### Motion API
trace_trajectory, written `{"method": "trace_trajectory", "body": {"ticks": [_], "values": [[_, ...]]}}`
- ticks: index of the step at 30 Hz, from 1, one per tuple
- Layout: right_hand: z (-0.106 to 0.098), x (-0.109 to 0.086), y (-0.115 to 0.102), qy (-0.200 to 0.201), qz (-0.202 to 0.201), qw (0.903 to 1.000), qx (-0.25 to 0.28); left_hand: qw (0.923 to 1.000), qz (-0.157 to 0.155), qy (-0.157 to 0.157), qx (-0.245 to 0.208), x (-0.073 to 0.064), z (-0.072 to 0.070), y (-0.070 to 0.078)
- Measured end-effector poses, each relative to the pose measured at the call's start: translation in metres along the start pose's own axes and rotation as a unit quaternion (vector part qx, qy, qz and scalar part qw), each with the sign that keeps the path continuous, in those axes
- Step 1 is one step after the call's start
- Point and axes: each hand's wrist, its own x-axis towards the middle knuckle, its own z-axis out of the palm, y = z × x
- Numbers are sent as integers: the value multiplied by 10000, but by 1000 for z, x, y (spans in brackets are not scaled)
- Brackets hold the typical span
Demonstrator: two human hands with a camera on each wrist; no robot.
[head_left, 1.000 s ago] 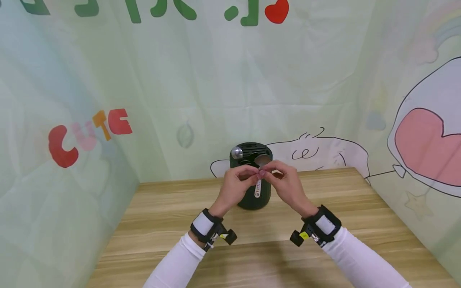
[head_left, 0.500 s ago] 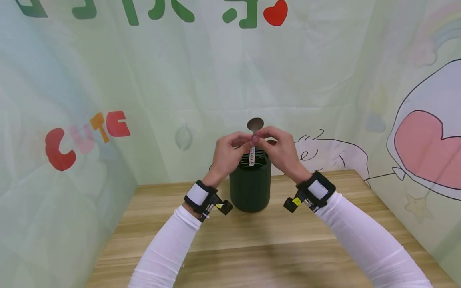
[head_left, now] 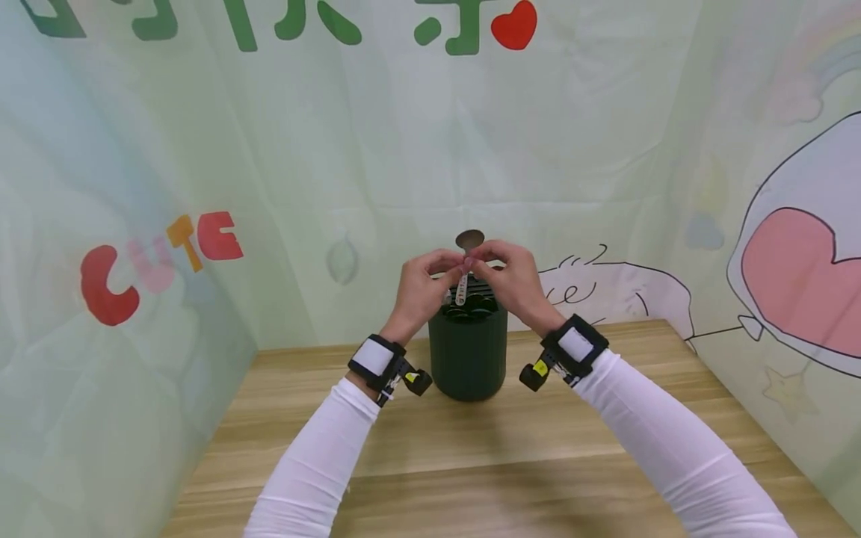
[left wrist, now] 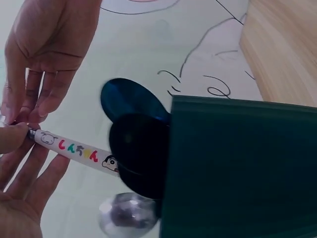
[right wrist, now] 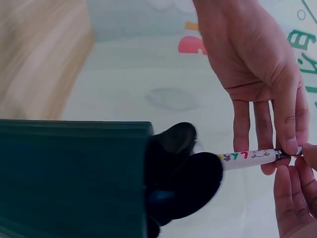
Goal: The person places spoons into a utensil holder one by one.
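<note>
A metal spoon [head_left: 469, 240] with a printed white handle [left wrist: 74, 149] is held bowl up, handle pointing down, over a dark green utensil holder [head_left: 468, 359]. From the left, my left hand [head_left: 422, 288] pinches the neck between thumb and fingers. My right hand [head_left: 509, 280] pinches the same spot from the right, the fingertips of both hands meeting there. In the left wrist view, dark rounded utensil heads [left wrist: 138, 144] standing in the holder hide the handle's lower end. The spoon's bowl lies outside both wrist views.
A shiny round metal utensil head [left wrist: 128, 214] also sticks out of the holder. The holder stands on a wood-grain table [head_left: 430, 471] near its back edge. A printed cloth backdrop [head_left: 350, 164] hangs behind and at both sides.
Both hands have raised the spoon from in front of the holder to above its opening. Over the last half second they have shifted slightly left and the spoon has dropped a little.
</note>
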Motion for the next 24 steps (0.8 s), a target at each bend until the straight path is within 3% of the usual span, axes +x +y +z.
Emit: {"method": "trace_trajectory", "body": {"ticks": [6,11,24], "values": [[7,-2,14,-193,263,9995,31,9999,10,-36,154,-7,3,-17],[11,-3,21,-335,347,9988,-5,9997,-164,-127,144,-10,4,-25],[19,-7,39,-813,688,9939,-300,9945,-413,-760,599,-16,3,-37]]}}
